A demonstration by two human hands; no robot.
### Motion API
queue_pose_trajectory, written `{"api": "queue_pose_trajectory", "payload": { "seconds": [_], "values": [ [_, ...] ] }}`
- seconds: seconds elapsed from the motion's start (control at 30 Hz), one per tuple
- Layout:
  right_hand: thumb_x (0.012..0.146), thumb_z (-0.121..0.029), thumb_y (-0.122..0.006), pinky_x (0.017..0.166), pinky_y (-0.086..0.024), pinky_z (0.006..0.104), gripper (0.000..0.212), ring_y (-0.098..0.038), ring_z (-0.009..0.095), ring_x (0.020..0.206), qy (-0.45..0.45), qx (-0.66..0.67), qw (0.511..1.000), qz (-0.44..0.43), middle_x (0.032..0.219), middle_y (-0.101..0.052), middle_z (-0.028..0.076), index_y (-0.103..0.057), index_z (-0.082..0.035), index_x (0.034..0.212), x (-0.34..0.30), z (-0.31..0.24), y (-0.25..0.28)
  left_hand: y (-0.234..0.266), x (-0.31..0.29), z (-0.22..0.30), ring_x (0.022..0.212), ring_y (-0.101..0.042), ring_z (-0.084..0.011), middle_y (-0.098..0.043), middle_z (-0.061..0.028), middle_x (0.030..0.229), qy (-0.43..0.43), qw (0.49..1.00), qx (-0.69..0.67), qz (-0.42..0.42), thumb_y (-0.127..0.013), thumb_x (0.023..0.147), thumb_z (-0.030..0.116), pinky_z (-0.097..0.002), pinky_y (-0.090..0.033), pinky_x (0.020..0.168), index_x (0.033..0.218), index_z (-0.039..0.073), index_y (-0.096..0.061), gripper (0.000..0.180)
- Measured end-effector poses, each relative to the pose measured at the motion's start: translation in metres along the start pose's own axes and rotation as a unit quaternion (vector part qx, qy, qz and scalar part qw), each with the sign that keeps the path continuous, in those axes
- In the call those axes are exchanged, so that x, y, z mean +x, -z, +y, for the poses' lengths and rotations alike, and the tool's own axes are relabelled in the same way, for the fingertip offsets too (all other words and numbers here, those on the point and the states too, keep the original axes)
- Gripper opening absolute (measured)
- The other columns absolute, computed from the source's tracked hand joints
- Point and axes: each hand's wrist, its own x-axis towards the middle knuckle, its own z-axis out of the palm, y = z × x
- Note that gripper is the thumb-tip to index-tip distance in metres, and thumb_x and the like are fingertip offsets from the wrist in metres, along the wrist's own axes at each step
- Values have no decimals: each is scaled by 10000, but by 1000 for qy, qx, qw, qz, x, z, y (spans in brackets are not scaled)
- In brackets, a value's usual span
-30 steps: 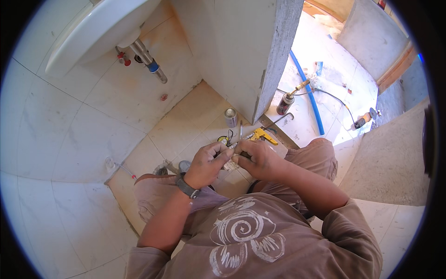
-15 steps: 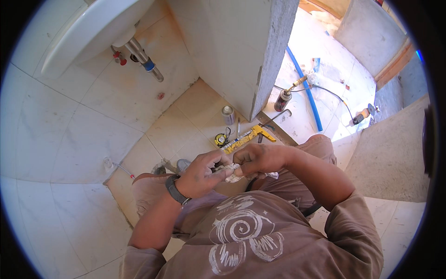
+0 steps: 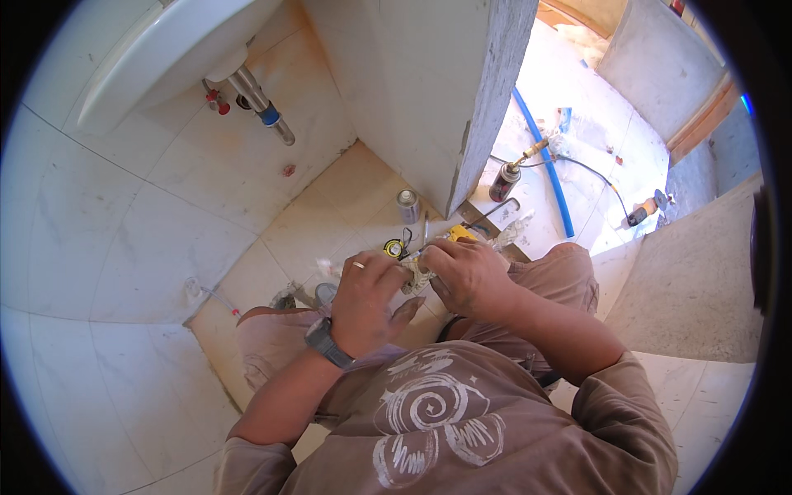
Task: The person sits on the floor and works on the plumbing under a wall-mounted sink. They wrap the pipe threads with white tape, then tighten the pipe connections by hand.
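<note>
A crumpled whitish rag (image 3: 419, 279) is stretched between my two hands in front of my lap. My left hand (image 3: 367, 299), with a ring and a dark wristwatch (image 3: 328, 341), pinches one side of it, the thumb apart and lower. On the other side, my right hand (image 3: 469, 274) grips the rag with bent fingers. Loose ends of it fly out blurred past both hands. Just beyond my hands lies a yellow caulking gun (image 3: 462, 234), mostly covered by my right hand. A yellow-black tape measure (image 3: 395, 248) rests beside it on the tiles.
A spray can (image 3: 407, 206) stands near the wall's end (image 3: 472, 132). Past the doorway are a gas torch (image 3: 505, 180), a blue pipe (image 3: 546, 161) and an angle grinder (image 3: 645, 208). At upper left hangs a washbasin (image 3: 124, 91) with a chrome drain pipe (image 3: 262, 107).
Both hands have moved away from my body toward the caulking gun, and the right now covers most of it. The rag is spread wider, its ends swinging out to both sides.
</note>
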Motion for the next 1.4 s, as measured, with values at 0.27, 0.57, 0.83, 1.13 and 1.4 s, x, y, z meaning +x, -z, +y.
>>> {"api": "queue_pose_trajectory", "payload": {
  "seconds": [0.27, 0.57, 0.83, 1.13, 1.4],
  "values": [
    [812, -75, -747, 900, -500, 480, 239, -647, 352, 1024, 23, 130, 990, -47, 1053, -639, 107, -607, -90, 1005, -7, 11, -2, -1, 3, -20, 924, -667, -323, -679, -136, 984, 143, 951, -262, -84, -805, 866, 103, -405, -530, 866, 1002, 11, -645, 229],
    [817, -103, -744, 937, -464, 436, 168, -632, 292, 1048, 147, 29, 988, -27, 1081, -656, 66, -619, -90, 929, -9, 17, -4, -8, 4, -43, 838, -601, -48, -682, 12, 930, 331, 820, -406, -231, -779, 975, 173, -252, -506, 741, 1133, 31, -689, 231],
    [801, -15, -726, 856, -502, 458, 214, -650, 374, 938, 66, 219, 973, 8, 988, -667, 127, -595, -48, 967, -18, 0, -16, -13, -3, -47, 817, -619, -38, -696, 34, 919, 397, 626, -630, -231, -716, 1000, 87, -208, -495, 742, 1115, 59, -686, 122],
    [812, -96, -768, 968, -477, 465, 245, -639, 364, 1048, 11, 208, 972, -111, 1007, -648, 150, -684, -60, 1039, -5, 7, 5, -8, 5, -50, 773, -637, -48, -703, -6, 895, 325, 757, -517, -234, -699, 1010, 100, -218, -500, 673, 1136, 59, -630, 149],
    [856, -96, -789, 962, -486, 423, 193, -657, 326, 1076, -19, 395, 902, -173, 1073, -675, 148, -677, -39, 1002, -6, 4, -9, -20, 14, -57, 858, -609, -68, -668, 17, 944, 288, 792, -435, -316, -692, 992, 89, -235, -487, 774, 1137, 51, -673, 151]
  ]
}}
